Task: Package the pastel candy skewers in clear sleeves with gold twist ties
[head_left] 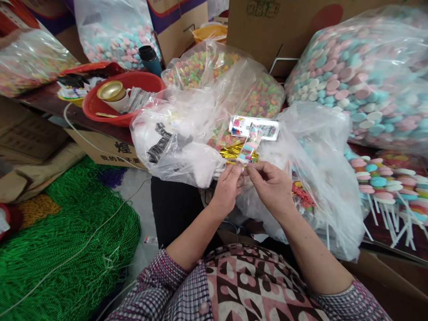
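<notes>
My left hand (228, 187) is closed around the lower end of a candy skewer (248, 149) in a clear wrapper, with pastel pink, blue and white pieces inside. The skewer points up and away from me. Fingertips of my right hand (272, 185) pinch close to the same lower end; what lies between them is too small to make out. Just beyond my hands is a bundle of shiny gold twist ties (230, 152). Silver printed packets (269, 130) lie behind the skewer's top.
Clear bags of ring candies (200, 67) and pastel marshmallows (347, 84) crowd the back. Candy skewers (384, 183) on white sticks lie at right. A red basin (92, 104) stands left of a bag with black strips (160, 145). Green bead strings (73, 240) cover the lower left.
</notes>
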`<state>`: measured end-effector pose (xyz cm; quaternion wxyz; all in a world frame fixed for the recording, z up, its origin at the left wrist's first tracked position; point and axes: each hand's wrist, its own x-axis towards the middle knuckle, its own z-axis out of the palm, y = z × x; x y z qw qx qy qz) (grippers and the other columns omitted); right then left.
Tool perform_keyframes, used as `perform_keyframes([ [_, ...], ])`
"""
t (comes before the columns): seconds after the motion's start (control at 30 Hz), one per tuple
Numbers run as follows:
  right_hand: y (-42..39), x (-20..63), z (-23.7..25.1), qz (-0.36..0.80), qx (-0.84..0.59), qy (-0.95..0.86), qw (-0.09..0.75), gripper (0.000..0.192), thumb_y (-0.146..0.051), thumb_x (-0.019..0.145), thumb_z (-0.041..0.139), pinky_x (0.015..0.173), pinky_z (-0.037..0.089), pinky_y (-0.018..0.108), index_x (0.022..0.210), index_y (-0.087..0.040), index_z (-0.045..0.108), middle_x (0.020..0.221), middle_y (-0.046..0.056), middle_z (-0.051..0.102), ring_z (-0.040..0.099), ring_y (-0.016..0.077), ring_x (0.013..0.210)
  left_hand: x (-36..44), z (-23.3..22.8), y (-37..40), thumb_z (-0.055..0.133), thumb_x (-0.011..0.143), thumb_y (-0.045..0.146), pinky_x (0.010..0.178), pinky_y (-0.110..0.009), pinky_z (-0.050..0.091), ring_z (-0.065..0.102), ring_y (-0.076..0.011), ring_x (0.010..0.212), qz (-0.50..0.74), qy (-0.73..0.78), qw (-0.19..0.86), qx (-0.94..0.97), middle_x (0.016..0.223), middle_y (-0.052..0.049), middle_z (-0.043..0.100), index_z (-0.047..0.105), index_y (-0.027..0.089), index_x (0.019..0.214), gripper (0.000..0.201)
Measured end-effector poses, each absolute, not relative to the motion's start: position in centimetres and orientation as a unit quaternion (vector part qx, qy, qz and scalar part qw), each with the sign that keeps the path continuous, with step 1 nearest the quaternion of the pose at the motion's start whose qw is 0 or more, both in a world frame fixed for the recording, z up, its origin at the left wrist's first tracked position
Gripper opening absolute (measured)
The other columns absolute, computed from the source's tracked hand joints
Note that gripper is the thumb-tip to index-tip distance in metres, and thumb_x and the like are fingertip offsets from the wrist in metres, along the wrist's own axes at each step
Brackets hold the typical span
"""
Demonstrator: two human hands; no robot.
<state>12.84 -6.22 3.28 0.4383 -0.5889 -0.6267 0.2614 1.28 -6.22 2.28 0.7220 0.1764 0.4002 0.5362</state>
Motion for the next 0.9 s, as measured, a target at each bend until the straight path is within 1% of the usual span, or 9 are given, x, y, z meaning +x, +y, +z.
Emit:
perform_keyframes([
  [0.13, -5.9, 13.0, 2.8, 0.4, -0.566, -0.551, 0.465, 0.019, -0.038, 0.081, 0.066, 0.062, 0.045, 0.028, 0.074, -0.02, 0.068, 0.069, 0.001, 0.068, 0.058, 0.015, 0.063, 0.6, 2.7, -6.3, 0.064, 0.085, 0.046, 0.037, -0.015, 0.017, 0.02, -0.0017, 0.037, 0.502, 0.341, 0.764, 0.22, 0.048, 0.01, 0.025, 0.051, 0.016, 0.066, 0.038],
  [0.27, -5.2, 13.5, 2.6, 0.524, -0.497, -0.505, 0.473, 0.028, -0.046, 0.074, 0.074, 0.061, 0.045, 0.027, 0.07, -0.021, 0.064, 0.064, -0.002, 0.063, 0.054, 0.0126, 0.059, 0.0, 2.8, -6.2, 0.058, 0.089, 0.045, 0.036, -0.015, 0.017, 0.019, -0.0014, 0.032, 0.434, 0.317, 0.816, 0.213, 0.045, 0.011, 0.022, 0.051, 0.015, 0.063, 0.04],
  [0.33, -5.0, 14.0, 2.8, 0.566, -0.467, -0.497, 0.463, 0.031, -0.049, 0.071, 0.078, 0.066, 0.049, 0.029, 0.083, -0.022, 0.069, 0.069, -0.002, 0.067, 0.058, 0.0144, 0.064, -0.1, 2.9, -6.1, 0.056, 0.091, 0.044, 0.035, -0.015, 0.016, 0.018, -0.0017, 0.031, 0.409, 0.312, 0.831, 0.211, 0.043, 0.011, 0.021, 0.051, 0.015, 0.062, 0.041],
  [0.43, -4.8, 14.8, 3.1, 0.614, -0.415, -0.513, 0.433, 0.047, -0.051, 0.074, 0.077, 0.085, 0.052, 0.036, 0.113, -0.026, 0.07, 0.093, 0.002, 0.074, 0.067, 0.0197, 0.09, -0.2, 3.2, -6.0, 0.054, 0.093, 0.042, 0.034, -0.016, 0.017, 0.017, -0.0022, 0.029, 0.371, 0.302, 0.853, 0.208, 0.042, 0.011, 0.018, 0.051, 0.016, 0.061, 0.041],
  [0.5, -4.7, 15.2, 3.0, 0.639, -0.382, -0.525, 0.412, 0.046, -0.051, 0.077, 0.075, 0.095, 0.05, 0.039, 0.116, -0.028, 0.071, 0.105, 0.004, 0.075, 0.066, 0.0218, 0.104, -0.2, 3.4, -6.1, 0.053, 0.093, 0.041, 0.034, -0.016, 0.018, 0.017, -0.0025, 0.029, 0.345, 0.296, 0.867, 0.202, 0.042, 0.011, 0.018, 0.051, 0.016, 0.061, 0.041],
  [0.6, -4.5, 15.4, 2.2, 0.655, -0.373, -0.507, 0.418, 0.038, -0.052, 0.073, 0.078, 0.097, 0.05, 0.042, 0.102, -0.026, 0.076, 0.099, 0.004, 0.077, 0.068, 0.0228, 0.101, -0.2, 3.4, -6.1, 0.056, 0.093, 0.041, 0.034, -0.015, 0.018, 0.018, -0.0023, 0.03, 0.335, 0.283, 0.878, 0.191, 0.043, 0.011, 0.019, 0.051, 0.016, 0.063, 0.039],
  [0.73, -4.1, 15.1, 1.0, 0.626, -0.422, -0.467, 0.46, 0.034, -0.052, 0.066, 0.083, 0.089, 0.053, 0.04, 0.084, -0.024, 0.076, 0.087, 0.002, 0.077, 0.069, 0.0212, 0.086, 0.1, 3.0, -6.1, 0.058, 0.092, 0.039, 0.034, -0.014, 0.021, 0.021, -0.0023, 0.03, 0.356, 0.256, 0.884, 0.164, 0.044, 0.011, 0.024, 0.051, 0.016, 0.067, 0.035],
  [0.83, -4.1, 14.6, 0.5, 0.565, -0.46, -0.49, 0.479, 0.028, -0.049, 0.073, 0.077, 0.078, 0.052, 0.035, 0.071, -0.021, 0.071, 0.073, 0.001, 0.072, 0.064, 0.0172, 0.071, 0.5, 2.7, -6.0, 0.057, 0.093, 0.04, 0.035, -0.014, 0.022, 0.023, -0.0026, 0.03, 0.375, 0.275, 0.874, 0.14, 0.043, 0.011, 0.025, 0.049, 0.016, 0.067, 0.036],
  [0.9, -4.3, 14.2, 0.4, 0.477, -0.497, -0.527, 0.497, 0.024, -0.043, 0.078, 0.072, 0.075, 0.051, 0.033, 0.068, -0.021, 0.068, 0.07, 0.0, 0.069, 0.062, 0.0162, 0.069, 0.7, 2.6, -6.0, 0.061, 0.091, 0.042, 0.035, -0.014, 0.021, 0.024, -0.0024, 0.031, 0.393, 0.296, 0.861, 0.128, 0.043, 0.011, 0.026, 0.048, 0.016, 0.068, 0.037],
])
